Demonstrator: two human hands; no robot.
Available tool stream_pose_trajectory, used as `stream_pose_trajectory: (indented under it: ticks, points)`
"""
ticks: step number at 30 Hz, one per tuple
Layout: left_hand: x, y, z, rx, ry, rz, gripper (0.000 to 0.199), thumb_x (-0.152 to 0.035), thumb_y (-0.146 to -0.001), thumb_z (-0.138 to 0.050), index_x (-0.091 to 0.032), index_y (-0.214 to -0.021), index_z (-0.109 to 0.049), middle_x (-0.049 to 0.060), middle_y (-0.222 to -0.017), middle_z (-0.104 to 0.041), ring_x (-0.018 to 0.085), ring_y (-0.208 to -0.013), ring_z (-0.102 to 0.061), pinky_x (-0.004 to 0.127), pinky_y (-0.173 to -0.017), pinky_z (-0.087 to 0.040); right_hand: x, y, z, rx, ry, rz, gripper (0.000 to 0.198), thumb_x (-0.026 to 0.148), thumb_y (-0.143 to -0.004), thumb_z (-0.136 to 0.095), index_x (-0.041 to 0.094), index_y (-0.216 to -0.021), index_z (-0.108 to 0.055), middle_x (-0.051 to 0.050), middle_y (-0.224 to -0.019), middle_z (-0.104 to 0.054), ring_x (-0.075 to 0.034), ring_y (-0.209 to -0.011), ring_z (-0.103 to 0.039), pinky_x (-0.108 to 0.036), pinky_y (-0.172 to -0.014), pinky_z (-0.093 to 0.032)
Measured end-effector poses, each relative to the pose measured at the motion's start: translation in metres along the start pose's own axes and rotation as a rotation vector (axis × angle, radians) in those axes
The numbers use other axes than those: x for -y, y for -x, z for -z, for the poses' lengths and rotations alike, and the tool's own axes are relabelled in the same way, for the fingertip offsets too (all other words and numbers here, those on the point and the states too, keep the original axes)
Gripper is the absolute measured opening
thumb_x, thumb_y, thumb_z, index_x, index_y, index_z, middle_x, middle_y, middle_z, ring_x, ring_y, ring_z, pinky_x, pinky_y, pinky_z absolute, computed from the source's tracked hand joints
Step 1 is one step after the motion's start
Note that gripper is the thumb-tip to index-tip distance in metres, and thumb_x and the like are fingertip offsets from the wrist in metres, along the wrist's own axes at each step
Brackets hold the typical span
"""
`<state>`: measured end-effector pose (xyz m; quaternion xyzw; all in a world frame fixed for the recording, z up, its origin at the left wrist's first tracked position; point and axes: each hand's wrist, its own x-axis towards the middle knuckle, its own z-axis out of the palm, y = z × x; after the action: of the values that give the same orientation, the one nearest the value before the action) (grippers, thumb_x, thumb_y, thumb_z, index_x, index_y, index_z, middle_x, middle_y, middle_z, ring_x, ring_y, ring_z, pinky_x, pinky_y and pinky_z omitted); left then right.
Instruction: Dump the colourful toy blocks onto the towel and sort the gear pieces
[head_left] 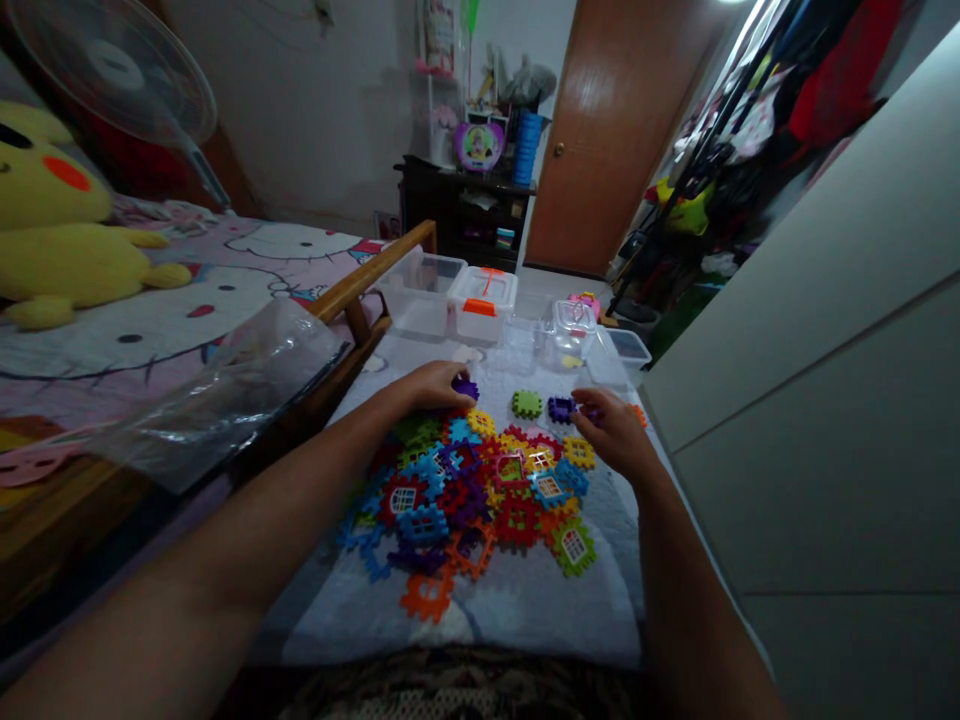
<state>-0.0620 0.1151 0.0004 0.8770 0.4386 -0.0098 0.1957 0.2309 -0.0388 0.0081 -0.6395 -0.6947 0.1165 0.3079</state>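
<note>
At the far left side of the pile, my left hand (437, 386) is closed around a purple building tile (466, 388) with toothed edges. My right hand (609, 422) reaches the back right, its fingers at a dark purple square tile (561, 409); more purple shows under the fingers. Between the hands a light green toothed tile (527, 404) lies flat. Nearer to me spreads a heap of interlocking plastic tiles in red, blue, yellow, orange and green, some with window inserts, such as a green tile with a white window (574, 545) and an orange tile (428, 594).
Clear plastic bins (424, 300) and a lidded box with orange latches (484, 305) stand along the back. A wooden bed rail (375, 272) and a plastic bag (232, 390) border the left. White cabinet doors (825, 420) rise on the right.
</note>
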Motion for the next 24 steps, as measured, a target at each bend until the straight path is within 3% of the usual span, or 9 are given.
stream_pose_trajectory:
  ticks: [6,10,16,21,24]
  points:
    - [-0.001,0.024,0.002,0.060,0.100,-0.135,0.050,-0.055,-0.079,-0.058,-0.018,-0.111,-0.067,0.009,-0.108,-0.071,0.025,-0.095,-0.066,0.032,-0.085,-0.050,-0.018,0.023,0.001,0.088,0.062,-0.156,0.020,0.021,-0.085,-0.052,0.020,-0.096,-0.068,-0.006,-0.090,-0.072,-0.020,-0.081,-0.066,-0.031,-0.074,-0.049]
    - [-0.007,0.045,-0.002,-0.037,0.098,-0.166,0.053,-0.053,-0.078,-0.059,-0.016,-0.116,-0.066,0.012,-0.116,-0.063,0.026,-0.105,-0.062,0.035,-0.094,-0.048,-0.030,0.031,-0.003,0.138,0.111,-0.185,0.019,0.017,-0.083,-0.054,0.018,-0.097,-0.068,-0.007,-0.093,-0.072,-0.020,-0.083,-0.065,-0.030,-0.073,-0.049]
    - [-0.013,0.076,-0.006,-0.151,0.240,-0.218,0.048,-0.045,-0.078,-0.062,-0.021,-0.121,-0.062,0.008,-0.121,-0.059,0.025,-0.114,-0.057,0.035,-0.104,-0.043,-0.042,0.036,-0.012,0.198,0.182,-0.143,0.022,0.016,-0.083,-0.059,0.015,-0.102,-0.070,-0.011,-0.102,-0.068,-0.021,-0.092,-0.063,-0.031,-0.083,-0.048]
    - [-0.014,0.090,-0.007,-0.144,0.272,-0.182,0.043,-0.041,-0.079,-0.061,-0.020,-0.116,-0.063,0.008,-0.118,-0.063,0.024,-0.109,-0.061,0.035,-0.099,-0.048,-0.047,0.038,-0.017,0.241,0.175,-0.122,0.028,0.017,-0.080,-0.063,0.016,-0.108,-0.069,-0.010,-0.103,-0.063,-0.021,-0.093,-0.060,-0.032,-0.086,-0.048]
    - [-0.014,0.091,-0.011,-0.133,0.200,-0.176,0.045,-0.044,-0.080,-0.062,-0.022,-0.119,-0.062,0.009,-0.125,-0.062,0.027,-0.119,-0.057,0.039,-0.105,-0.043,-0.049,0.040,-0.018,0.265,0.152,-0.123,0.026,0.018,-0.080,-0.064,0.018,-0.106,-0.068,-0.009,-0.103,-0.061,-0.020,-0.093,-0.059,-0.032,-0.086,-0.048]
